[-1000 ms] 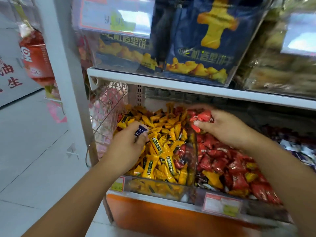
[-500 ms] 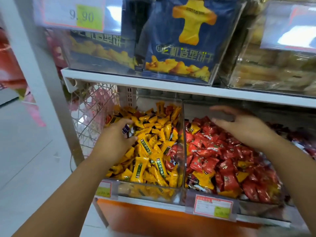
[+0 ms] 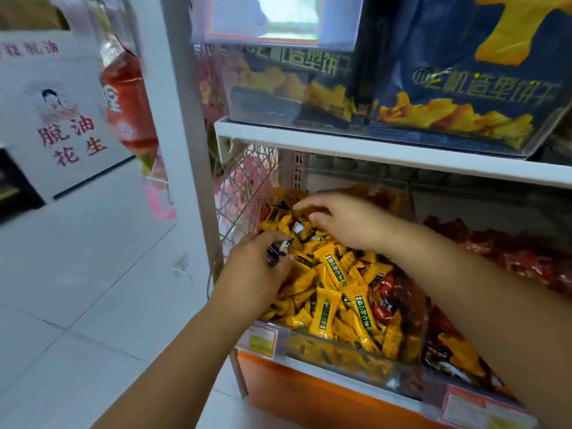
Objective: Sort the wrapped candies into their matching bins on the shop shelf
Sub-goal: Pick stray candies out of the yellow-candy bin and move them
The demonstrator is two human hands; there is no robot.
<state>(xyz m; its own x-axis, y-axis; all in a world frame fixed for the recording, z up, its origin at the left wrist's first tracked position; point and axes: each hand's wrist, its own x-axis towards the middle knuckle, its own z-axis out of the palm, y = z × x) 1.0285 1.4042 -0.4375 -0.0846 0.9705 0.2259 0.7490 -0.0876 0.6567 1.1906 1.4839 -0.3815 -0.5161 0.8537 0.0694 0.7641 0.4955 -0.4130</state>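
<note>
Head view: dark candy (image 3: 274,254), blue-purple wrapper, pinched between the thumb and curled fingers of left hand (image 3: 257,274), at the left edge of left bin (image 3: 340,351), just above the heap. Left bin is clear-walled and heaped with yellow candies (image 3: 328,305); a few red strays (image 3: 390,292) lie against its right wall. Right hand (image 3: 349,221) reaches across to the back of the same bin, palm down, fingers loosely bent, thumb and forefinger apart, tips on the heap; nothing seen gripped. Pale-wrapped candy (image 3: 297,226) sits just under those fingertips, between the two hands. Hands near each other, not touching. Right bin (image 3: 433,382) stands against left bin and holds red candies (image 3: 510,252), with yellow strays (image 3: 458,351) toward the front. Price tags (image 3: 261,339) on the front lip of each bin; print blurred. Orange panel (image 3: 309,397) below the bins. White shelf (image 3: 371,150) overhead carries a clear box of blue bags (image 3: 464,88) with yellow figures. Wire basket (image 3: 247,187) left of the bins, pink packets inside. White post (image 3: 176,119) beside it; red bottle (image 3: 127,97) hangs left of the post. White sign (image 3: 62,119) with red characters beyond, on pale tiled floor (image 3: 77,274).
</note>
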